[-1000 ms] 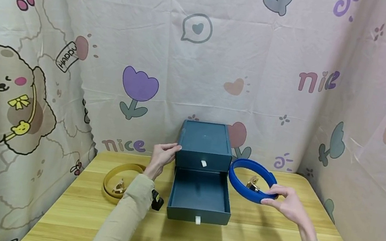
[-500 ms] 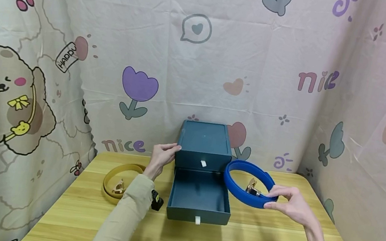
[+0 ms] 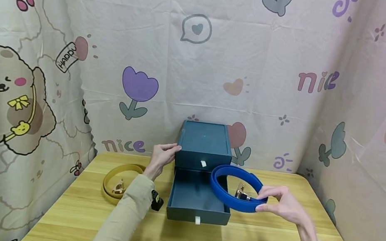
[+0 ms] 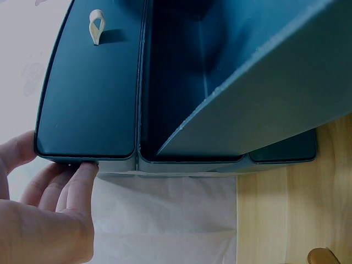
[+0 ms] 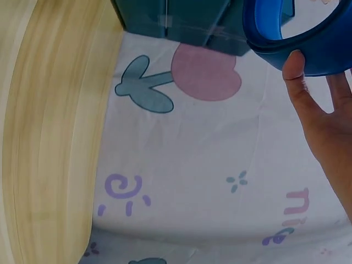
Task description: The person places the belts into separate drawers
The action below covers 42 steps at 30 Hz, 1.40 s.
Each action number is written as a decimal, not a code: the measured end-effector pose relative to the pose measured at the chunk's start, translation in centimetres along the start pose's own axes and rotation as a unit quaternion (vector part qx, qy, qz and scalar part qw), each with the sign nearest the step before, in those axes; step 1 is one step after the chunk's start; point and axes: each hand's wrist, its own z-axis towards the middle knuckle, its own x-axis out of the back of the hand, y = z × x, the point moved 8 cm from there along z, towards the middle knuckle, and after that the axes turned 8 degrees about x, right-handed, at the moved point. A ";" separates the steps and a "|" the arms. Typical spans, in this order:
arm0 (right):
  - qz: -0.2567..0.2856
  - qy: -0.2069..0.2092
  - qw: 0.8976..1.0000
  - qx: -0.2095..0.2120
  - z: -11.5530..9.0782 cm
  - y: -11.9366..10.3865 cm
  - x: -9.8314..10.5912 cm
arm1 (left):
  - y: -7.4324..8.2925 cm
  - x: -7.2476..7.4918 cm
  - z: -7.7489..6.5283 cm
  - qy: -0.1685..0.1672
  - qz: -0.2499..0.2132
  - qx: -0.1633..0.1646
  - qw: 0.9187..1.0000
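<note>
My right hand (image 3: 283, 204) pinches a coiled blue belt (image 3: 238, 205) at its right side, thumb below and fingers above. The belt has a gold buckle (image 3: 241, 192) inside its loop, and its left part overlaps the pulled-out drawer (image 3: 188, 197) in the head view. That drawer belongs to a dark teal drawer box (image 3: 207, 137). At the box's upper left corner my left hand (image 3: 162, 158) holds on, fingers along the side in the left wrist view. The upper drawer (image 4: 93, 93) is shut, its small pull loop (image 4: 97, 26) visible.
A coiled tan belt (image 3: 106, 191) with a gold buckle (image 3: 119, 187) lies on the wooden table (image 3: 70, 202), left of the box and partly behind my left forearm. Another closed section (image 4: 289, 148) shows under the open drawer. A printed cloth (image 3: 192, 74) hangs behind the table.
My right hand has carried the blue belt leftward and slightly down, from beside the box to overlapping the open drawer. The left hand and box have stayed in place.
</note>
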 end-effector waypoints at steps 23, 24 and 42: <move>0.022 -0.044 0.999 0.001 3.3 0.8 -4.2 | 0.2 0.1 0.0 0.009 0.005 -0.003 1.000; 0.023 -0.047 0.999 0.003 3.4 0.8 -4.4 | 0.2 0.1 0.0 0.010 0.006 -0.004 1.000; -0.001 -0.055 0.998 -0.001 5.2 1.9 -7.2 | 0.1 0.1 -0.1 0.008 0.005 0.005 1.000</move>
